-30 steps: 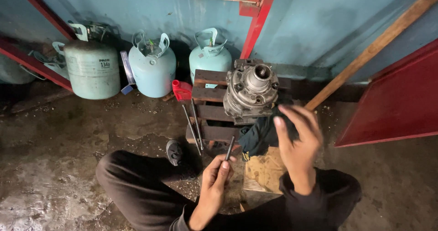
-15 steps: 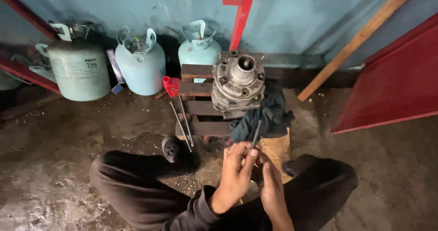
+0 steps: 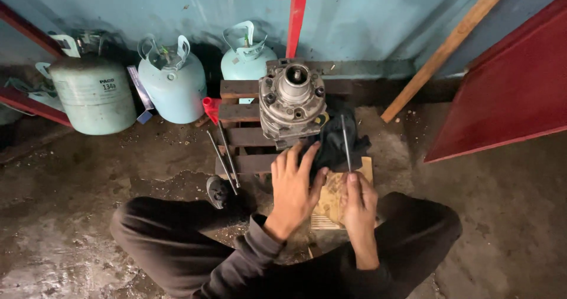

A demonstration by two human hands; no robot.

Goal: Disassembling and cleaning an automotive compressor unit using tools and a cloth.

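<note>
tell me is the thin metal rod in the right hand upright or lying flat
Upright, roughly. The right hand grips the thin metal rod by its lower end, and it points up beside the dark cloth.

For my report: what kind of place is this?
Probably a small repair workshop: gas cylinders stand by a blue wall, a metal compressor-like part sits on a wooden pallet, above a stained concrete floor.

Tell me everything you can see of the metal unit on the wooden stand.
The metal unit is a grey, grimy round housing, seemingly cast metal, standing upright on the dark slatted wooden stand. A pale hub with a central bore faces up, ringed by bolt holes. A dark cloth lies against its right side. The left hand rests at its base on the cloth; whether it touches the metal is unclear. The right hand holds a thin rod upright beside it.
</note>
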